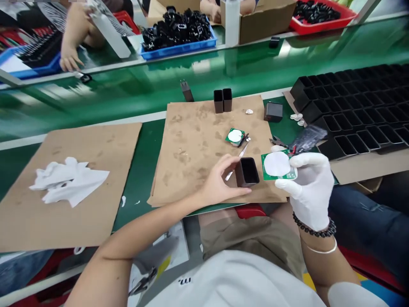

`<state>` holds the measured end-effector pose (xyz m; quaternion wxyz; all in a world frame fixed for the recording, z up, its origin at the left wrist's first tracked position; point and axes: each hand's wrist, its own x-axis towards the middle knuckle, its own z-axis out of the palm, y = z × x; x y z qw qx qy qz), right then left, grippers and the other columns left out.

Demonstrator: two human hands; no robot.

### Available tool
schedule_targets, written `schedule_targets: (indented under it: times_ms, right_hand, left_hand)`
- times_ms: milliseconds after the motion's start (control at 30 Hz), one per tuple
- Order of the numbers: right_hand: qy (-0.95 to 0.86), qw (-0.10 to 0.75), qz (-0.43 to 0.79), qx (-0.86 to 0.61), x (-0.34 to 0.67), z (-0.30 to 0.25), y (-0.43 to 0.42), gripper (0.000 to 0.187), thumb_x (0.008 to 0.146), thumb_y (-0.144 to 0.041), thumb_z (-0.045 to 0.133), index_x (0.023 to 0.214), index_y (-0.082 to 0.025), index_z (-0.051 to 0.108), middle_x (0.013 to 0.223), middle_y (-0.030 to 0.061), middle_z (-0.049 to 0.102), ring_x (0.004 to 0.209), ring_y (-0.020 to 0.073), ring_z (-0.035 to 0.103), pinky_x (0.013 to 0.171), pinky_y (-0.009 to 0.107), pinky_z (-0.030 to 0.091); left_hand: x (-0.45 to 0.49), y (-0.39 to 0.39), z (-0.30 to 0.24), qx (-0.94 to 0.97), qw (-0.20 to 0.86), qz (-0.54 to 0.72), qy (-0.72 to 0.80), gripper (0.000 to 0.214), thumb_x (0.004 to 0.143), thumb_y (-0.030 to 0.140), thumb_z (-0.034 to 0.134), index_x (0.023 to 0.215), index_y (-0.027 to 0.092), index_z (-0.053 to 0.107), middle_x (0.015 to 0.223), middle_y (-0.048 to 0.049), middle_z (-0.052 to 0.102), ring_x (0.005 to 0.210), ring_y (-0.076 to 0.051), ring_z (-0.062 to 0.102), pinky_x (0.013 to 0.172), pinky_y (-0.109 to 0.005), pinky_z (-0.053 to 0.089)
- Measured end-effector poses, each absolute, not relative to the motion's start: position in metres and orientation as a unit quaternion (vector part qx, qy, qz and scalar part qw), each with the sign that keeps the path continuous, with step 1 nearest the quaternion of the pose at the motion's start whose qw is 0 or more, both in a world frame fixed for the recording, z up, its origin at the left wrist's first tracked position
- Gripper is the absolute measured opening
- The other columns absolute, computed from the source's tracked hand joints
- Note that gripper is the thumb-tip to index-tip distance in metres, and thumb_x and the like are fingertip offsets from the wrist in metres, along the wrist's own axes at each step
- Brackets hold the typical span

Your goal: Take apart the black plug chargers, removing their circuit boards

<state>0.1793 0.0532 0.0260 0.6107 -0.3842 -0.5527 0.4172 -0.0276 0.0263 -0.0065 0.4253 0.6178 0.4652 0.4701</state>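
My bare left hand (220,181) grips a black plastic case (248,172), its hollow opening facing up toward me. In a white glove, my right hand (308,183) pinches a green circuit board (276,165) with a round white pad on its face. The board is held just right of the case, apart from it. On the cardboard beyond my hands lies a second circuit board (235,136) with a white pad and short leads. Tweezers (244,149) lie partly hidden behind my left hand. Pliers (277,141) rest behind the board I hold.
Rows of open black cases (348,102) stand at right. Two cases (223,100) and a plug adapter (186,90) stand at the far edge of the cardboard (185,170). A white cloth (70,179) lies left. Across the green conveyor (134,94) are a blue tray (179,52) and other people's hands.
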Motion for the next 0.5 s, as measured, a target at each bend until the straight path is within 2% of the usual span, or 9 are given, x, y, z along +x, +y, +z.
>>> schedule_targets:
  times_ms: [67, 133, 233, 300, 333, 400, 467, 500]
  right_hand:
    - [-0.529, 0.639, 0.408, -0.381, 0.172, 0.025, 0.047, 0.050, 0.059, -0.042, 0.098, 0.091, -0.027, 0.062, 0.092, -0.0017, 0.067, 0.104, 0.0259, 0.075, 0.100, 0.044, 0.059]
    - [-0.478, 0.635, 0.472, -0.382, 0.165, 0.024, 0.041, 0.047, 0.067, -0.044, 0.094, 0.096, -0.028, 0.060, 0.098, -0.0012, 0.070, 0.108, 0.0248, 0.074, 0.099, 0.042, 0.059]
    - [-0.406, 0.575, 0.591, -0.393, 0.160, 0.019, 0.037, 0.037, 0.086, -0.056, 0.076, 0.106, -0.030, 0.060, 0.105, 0.0010, 0.076, 0.101, 0.0208, 0.075, 0.078, 0.032, 0.063]
    - [-0.393, 0.543, 0.624, -0.403, 0.161, 0.015, 0.039, 0.036, 0.092, -0.061, 0.066, 0.112, -0.031, 0.063, 0.107, 0.0013, 0.077, 0.096, 0.0182, 0.076, 0.067, 0.027, 0.062]
    - [-0.394, 0.531, 0.632, -0.405, 0.163, 0.013, 0.041, 0.038, 0.092, -0.060, 0.065, 0.116, -0.031, 0.065, 0.108, 0.0013, 0.077, 0.096, 0.0178, 0.076, 0.068, 0.026, 0.063]
    - [-0.399, 0.503, 0.657, -0.394, 0.171, 0.010, 0.045, 0.040, 0.092, -0.055, 0.067, 0.123, -0.031, 0.067, 0.114, 0.0011, 0.077, 0.105, 0.0183, 0.075, 0.079, 0.030, 0.066]
    - [-0.403, 0.479, 0.688, -0.367, 0.180, 0.009, 0.048, 0.041, 0.091, -0.048, 0.070, 0.128, -0.032, 0.067, 0.123, 0.0005, 0.076, 0.116, 0.0193, 0.072, 0.093, 0.035, 0.064]
    - [-0.409, 0.472, 0.696, -0.355, 0.183, 0.009, 0.049, 0.040, 0.091, -0.045, 0.071, 0.129, -0.033, 0.068, 0.126, 0.0001, 0.075, 0.120, 0.0198, 0.070, 0.098, 0.038, 0.063]
  left_hand:
    - [-0.029, 0.026, -0.003, 0.646, 0.343, 0.474, 0.490, 0.062, 0.067, 0.030, 0.091, 0.122, 0.020, 0.065, 0.100, -0.0042, 0.057, 0.092, -0.019, 0.061, 0.081, -0.032, 0.057]
    - [-0.031, 0.027, -0.002, 0.657, 0.322, 0.459, 0.504, 0.064, 0.064, 0.031, 0.093, 0.120, 0.021, 0.063, 0.101, -0.0038, 0.056, 0.091, -0.019, 0.059, 0.076, -0.030, 0.056]
    - [-0.033, 0.032, -0.005, 0.619, 0.425, 0.433, 0.498, 0.060, 0.063, 0.038, 0.094, 0.108, 0.021, 0.058, 0.107, -0.0046, 0.061, 0.094, -0.019, 0.063, 0.073, -0.027, 0.056]
    - [-0.032, 0.034, -0.008, 0.568, 0.499, 0.433, 0.491, 0.054, 0.069, 0.045, 0.090, 0.101, 0.021, 0.053, 0.099, -0.0025, 0.064, 0.084, -0.016, 0.065, 0.068, -0.026, 0.056]
    - [-0.031, 0.034, -0.010, 0.541, 0.528, 0.438, 0.487, 0.052, 0.072, 0.047, 0.088, 0.100, 0.022, 0.052, 0.093, -0.0008, 0.065, 0.075, -0.014, 0.065, 0.064, -0.026, 0.055]
    - [-0.028, 0.034, -0.011, 0.501, 0.563, 0.453, 0.477, 0.052, 0.075, 0.050, 0.085, 0.101, 0.023, 0.049, 0.088, 0.0009, 0.066, 0.061, -0.011, 0.063, 0.058, -0.027, 0.056]
    - [-0.026, 0.033, -0.010, 0.493, 0.565, 0.474, 0.461, 0.051, 0.078, 0.045, 0.084, 0.101, 0.024, 0.043, 0.099, -0.0025, 0.071, 0.064, -0.013, 0.068, 0.063, -0.030, 0.060]
    - [-0.024, 0.033, -0.009, 0.503, 0.552, 0.485, 0.455, 0.049, 0.079, 0.041, 0.082, 0.099, 0.025, 0.040, 0.109, -0.0056, 0.072, 0.074, -0.016, 0.073, 0.071, -0.033, 0.062]
